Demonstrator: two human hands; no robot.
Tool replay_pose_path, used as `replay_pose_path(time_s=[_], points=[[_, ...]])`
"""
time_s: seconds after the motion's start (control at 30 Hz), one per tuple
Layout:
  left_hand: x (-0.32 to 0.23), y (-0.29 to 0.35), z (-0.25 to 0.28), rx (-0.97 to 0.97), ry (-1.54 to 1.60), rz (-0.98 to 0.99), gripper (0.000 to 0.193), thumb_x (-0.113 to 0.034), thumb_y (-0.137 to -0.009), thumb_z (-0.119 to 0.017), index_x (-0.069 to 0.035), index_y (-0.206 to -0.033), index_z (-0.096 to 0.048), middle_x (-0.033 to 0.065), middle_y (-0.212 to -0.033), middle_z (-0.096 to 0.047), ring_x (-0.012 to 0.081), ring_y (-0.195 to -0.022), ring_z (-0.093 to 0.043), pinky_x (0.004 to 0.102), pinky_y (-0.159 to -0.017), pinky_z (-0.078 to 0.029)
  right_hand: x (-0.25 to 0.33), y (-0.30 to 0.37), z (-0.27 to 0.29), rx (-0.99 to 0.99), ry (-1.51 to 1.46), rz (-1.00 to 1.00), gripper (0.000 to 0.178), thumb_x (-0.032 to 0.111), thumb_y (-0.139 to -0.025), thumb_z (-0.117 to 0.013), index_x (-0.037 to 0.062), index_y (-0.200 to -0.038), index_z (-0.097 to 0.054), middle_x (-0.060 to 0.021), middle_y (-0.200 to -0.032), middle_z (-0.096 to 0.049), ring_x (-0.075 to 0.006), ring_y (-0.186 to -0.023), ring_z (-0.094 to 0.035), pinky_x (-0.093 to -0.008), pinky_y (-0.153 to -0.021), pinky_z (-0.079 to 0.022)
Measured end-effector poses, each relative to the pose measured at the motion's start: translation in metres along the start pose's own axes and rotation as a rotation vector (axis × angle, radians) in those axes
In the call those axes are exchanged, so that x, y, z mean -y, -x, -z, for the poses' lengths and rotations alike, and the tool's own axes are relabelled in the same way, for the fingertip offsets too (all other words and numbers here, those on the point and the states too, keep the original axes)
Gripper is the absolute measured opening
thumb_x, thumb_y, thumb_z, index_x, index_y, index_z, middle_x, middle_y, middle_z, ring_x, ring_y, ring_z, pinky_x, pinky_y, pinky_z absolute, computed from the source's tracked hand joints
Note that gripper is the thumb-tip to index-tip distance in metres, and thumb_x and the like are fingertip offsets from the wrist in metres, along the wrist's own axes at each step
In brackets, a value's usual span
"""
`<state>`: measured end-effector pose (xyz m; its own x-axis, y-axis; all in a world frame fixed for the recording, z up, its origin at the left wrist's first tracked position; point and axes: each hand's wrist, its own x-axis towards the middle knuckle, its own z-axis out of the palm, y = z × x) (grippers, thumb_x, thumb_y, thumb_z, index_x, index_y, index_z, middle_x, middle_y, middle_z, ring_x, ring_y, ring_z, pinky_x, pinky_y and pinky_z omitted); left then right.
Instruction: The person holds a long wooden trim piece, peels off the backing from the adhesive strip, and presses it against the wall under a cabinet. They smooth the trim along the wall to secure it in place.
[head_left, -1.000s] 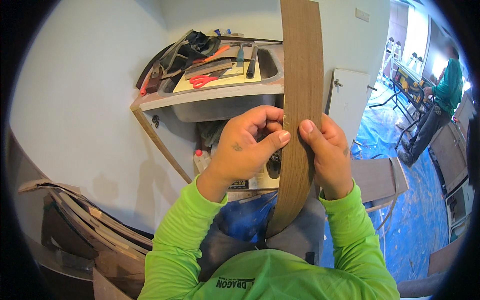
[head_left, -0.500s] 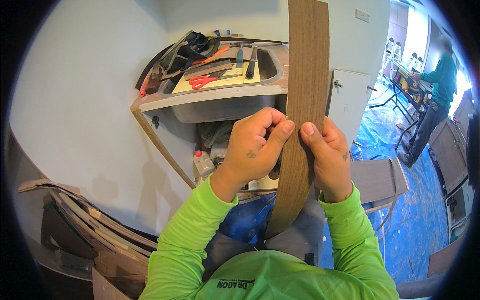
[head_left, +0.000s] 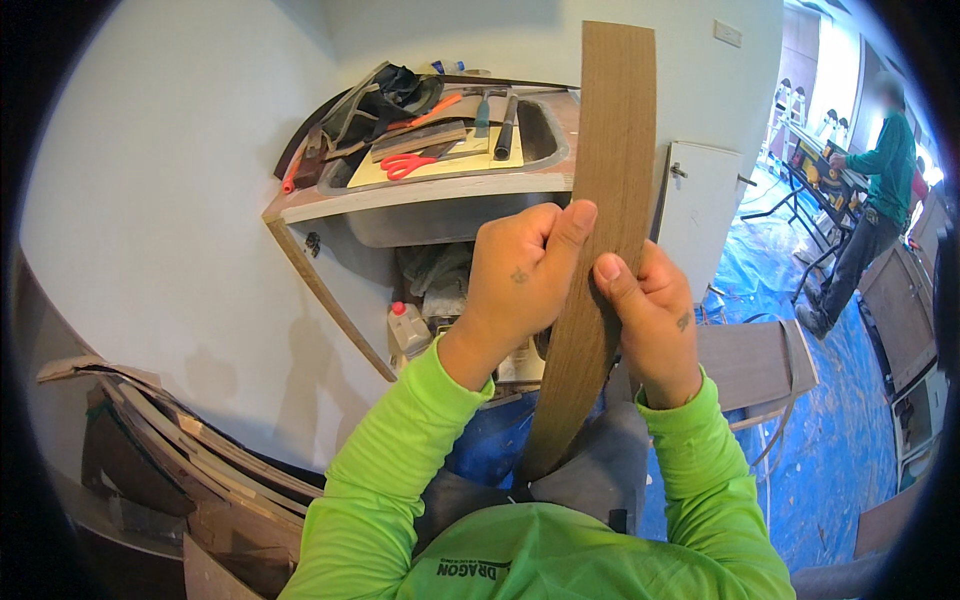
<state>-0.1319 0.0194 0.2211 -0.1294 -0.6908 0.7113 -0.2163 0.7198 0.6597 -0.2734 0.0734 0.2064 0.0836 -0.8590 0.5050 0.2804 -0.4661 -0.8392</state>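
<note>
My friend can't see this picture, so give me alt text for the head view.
A person's right hand grips a long brown wood-grain strip, left hand curled at its edge. Beyond, red-handled scissors lie on a yellow board over a steel sink; a co-worker stands at right.

Red-handled scissors (head_left: 404, 166) lie on a yellow board (head_left: 475, 164) at the metal sink (head_left: 430, 226), and a hammer (head_left: 483, 113) is near them. Below is a jug (head_left: 408, 330) with red cap (head_left: 399, 308). At right, a co-worker (head_left: 887, 165) in green stands on blue floor sheeting (head_left: 830, 430).
</note>
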Motion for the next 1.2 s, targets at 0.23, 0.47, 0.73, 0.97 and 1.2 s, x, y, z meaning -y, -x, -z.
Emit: replay_pose_path(time_s=[0.23, 0.47, 0.73, 0.97, 1.2], points=[[-0.005, -0.003, 0.015, 0.188, 0.405, 0.178, 0.03, -0.031, -0.096, -0.064, -0.001, -0.09, -0.063, -0.0037, -0.068, -0.056, 0.0061, -0.057, -0.047, 0.0254, -0.052, -0.042, -0.005, -0.002, 0.003, -0.023, -0.002, 0.014, 0.027, 0.021, -0.102, -0.055, -0.0009, -0.117, -0.057, -0.0035, -0.102, -0.064, -0.0058, -0.089, -0.055, -0.0231, -0.079, -0.047], [-0.015, -0.002, 0.027, 0.37, 0.532, 0.129, 0.03, -0.013, -0.087, -0.074, 0.0, -0.111, -0.06, 0.0016, -0.095, -0.065, 0.0093, -0.09, -0.059, 0.0269, -0.082, -0.05, 0.002, -0.003, -0.001, -0.013, -0.114, 0.006, 0.031, 0.025, -0.103, -0.053, -0.001, -0.119, -0.057, -0.003, -0.102, -0.064, -0.0063, -0.089, -0.056, -0.0237, -0.08, -0.048], [-0.002, 0.004, 0.018, 0.157, 0.24, -0.036, 0.018, -0.016, -0.091, -0.07, 0.001, -0.091, -0.063, 0.0005, -0.072, -0.061, 0.005, -0.065, -0.053, 0.0231, -0.058, -0.046, -0.003, 0.0, 0.001, 0.011, -0.083, -0.026, 0.03, 0.024, -0.102, -0.054, 0.0001, -0.12, -0.058, 0.0005, -0.102, -0.062, -0.0043, -0.087, -0.053, -0.0212, -0.077, -0.045], [0.003, -0.009, 0.014, -0.002, -0.124, -0.23, 0.041, -0.031, -0.095, -0.066, -0.001, -0.068, -0.057, 0.0053, -0.054, -0.047, 0.0081, -0.051, -0.04, 0.0276, -0.046, -0.036, -0.006, 0.004, -0.008, -0.006, -0.073, -0.021, 0.029, 0.023, -0.102, -0.053, -0.0006, -0.119, -0.057, 0.0009, -0.1, -0.061, -0.004, -0.085, -0.052, -0.0212, -0.076, -0.045], [-0.013, -0.008, 0.021, 0.293, 0.059, -0.005, 0.032, -0.031, -0.094, -0.067, -0.003, -0.081, -0.06, -0.0042, -0.065, -0.051, 0.0048, -0.061, -0.043, 0.0245, -0.052, -0.037, -0.005, 0.002, 0.002, -0.064, -0.053, 0.023, 0.026, 0.02, -0.103, -0.052, -0.0012, -0.116, -0.058, -0.0018, -0.1, -0.064, -0.0055, -0.087, -0.055, -0.0227, -0.077, -0.047]])
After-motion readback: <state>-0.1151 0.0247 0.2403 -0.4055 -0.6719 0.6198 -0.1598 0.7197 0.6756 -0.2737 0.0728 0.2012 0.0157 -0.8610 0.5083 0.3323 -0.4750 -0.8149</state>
